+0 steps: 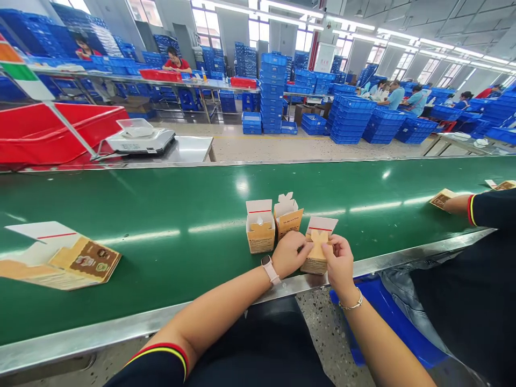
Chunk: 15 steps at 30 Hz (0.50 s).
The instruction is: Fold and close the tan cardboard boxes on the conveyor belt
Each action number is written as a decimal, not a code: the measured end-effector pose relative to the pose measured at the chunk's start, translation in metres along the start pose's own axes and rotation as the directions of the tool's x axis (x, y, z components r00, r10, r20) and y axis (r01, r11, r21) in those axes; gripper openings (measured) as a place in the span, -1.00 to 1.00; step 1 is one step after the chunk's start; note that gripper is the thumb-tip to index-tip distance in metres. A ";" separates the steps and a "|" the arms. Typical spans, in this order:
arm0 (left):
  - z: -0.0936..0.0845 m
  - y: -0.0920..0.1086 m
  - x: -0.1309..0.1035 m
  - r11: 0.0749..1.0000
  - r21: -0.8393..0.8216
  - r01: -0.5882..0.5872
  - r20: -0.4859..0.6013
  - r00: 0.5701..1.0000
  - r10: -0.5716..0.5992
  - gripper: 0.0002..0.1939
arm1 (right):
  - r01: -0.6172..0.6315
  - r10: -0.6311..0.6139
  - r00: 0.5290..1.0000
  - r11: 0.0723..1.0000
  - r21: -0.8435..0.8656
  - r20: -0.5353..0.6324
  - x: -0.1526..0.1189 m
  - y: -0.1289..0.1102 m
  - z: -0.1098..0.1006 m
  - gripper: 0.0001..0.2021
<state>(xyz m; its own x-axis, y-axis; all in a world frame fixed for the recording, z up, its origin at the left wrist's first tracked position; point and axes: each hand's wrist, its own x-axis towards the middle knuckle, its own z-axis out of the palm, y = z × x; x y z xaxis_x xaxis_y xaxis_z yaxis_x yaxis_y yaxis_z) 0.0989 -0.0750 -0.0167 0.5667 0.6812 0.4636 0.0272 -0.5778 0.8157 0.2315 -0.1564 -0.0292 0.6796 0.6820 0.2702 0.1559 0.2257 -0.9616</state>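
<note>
A small tan cardboard box stands at the near edge of the green conveyor belt, its white top flap with a red strip raised at the back. My left hand, with a watch on the wrist, is closed at the box's left side, thumb and fingertips on a tan flap. From the right, my right hand pinches the same box near its tan flaps. Just behind my left hand are two more open boxes: one with a red-striped flap and one turned at an angle. My left fingers partly cover the angled one.
Another open box lies on the belt at left. A co-worker's hand touches a box at right. Beyond the belt are a scale, a red bin and stacked blue crates. A blue stool stands at lower right.
</note>
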 end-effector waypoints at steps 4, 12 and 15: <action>0.016 0.013 0.020 0.748 -0.378 0.546 0.075 0.823 -0.563 -0.80 | -0.174 0.179 0.981 0.982 0.069 -0.079 0.005 -0.003 0.000 -0.57; 0.035 0.013 0.044 0.474 -0.449 0.758 0.437 0.649 -0.623 -0.80 | -0.367 0.370 0.929 0.926 0.090 -0.012 0.008 -0.014 -0.010 -0.53; 0.036 0.016 0.039 0.488 -0.497 0.718 0.401 0.689 -0.604 -0.77 | -0.271 0.274 0.961 0.961 0.063 -0.049 0.003 -0.014 -0.017 -0.40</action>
<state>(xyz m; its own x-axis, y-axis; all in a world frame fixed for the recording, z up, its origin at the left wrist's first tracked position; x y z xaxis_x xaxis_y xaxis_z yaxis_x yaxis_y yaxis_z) 0.1513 -0.0735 0.0021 0.7042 0.6376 -0.3123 0.0107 0.4303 0.9026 0.2438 -0.1697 -0.0157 0.7306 0.6827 -0.0061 -0.0792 0.0759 -0.9940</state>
